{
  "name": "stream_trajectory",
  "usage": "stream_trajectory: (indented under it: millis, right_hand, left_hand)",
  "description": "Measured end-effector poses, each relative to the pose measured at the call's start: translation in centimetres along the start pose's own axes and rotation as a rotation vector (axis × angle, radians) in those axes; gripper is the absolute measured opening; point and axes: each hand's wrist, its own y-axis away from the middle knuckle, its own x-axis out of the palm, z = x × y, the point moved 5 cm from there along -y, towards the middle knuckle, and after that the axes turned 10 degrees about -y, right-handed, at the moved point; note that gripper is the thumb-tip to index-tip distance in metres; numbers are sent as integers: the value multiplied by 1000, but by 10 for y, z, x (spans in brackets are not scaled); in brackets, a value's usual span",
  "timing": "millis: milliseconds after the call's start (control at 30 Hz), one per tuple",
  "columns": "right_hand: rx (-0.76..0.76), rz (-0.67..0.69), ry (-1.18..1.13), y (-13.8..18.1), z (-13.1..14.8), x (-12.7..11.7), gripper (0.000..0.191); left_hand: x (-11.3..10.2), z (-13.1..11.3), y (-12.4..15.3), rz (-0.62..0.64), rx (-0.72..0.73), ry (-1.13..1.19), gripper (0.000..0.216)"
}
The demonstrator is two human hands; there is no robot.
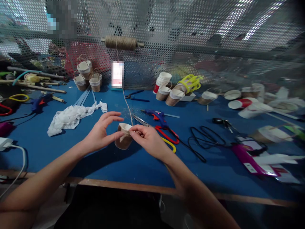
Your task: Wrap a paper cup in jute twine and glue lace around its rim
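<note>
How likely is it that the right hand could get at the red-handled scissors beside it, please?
Probably yes: the scissors lie on the table right beside the right hand, nothing between. But it pinches twine at the paper cup, so must let go first.

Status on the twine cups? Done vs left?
Done: three wrapped cups with handles at back left. In hand: left hand steadies a cup, wrapped except its white rim; right hand pinches twine from the spool. Left: bare white cups behind.
</note>
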Motion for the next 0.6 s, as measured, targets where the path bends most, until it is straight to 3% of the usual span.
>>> stream_trajectory:
  millis: [133,600]
  right_hand:
    - [-69,53,126,3,5,5,17]
    - [-120,122,230,3,9,13,15]
  left_hand:
    - [3,-14,-3,112,136,-69,12]
    - [5,-16,-10,338,98,-53,10]
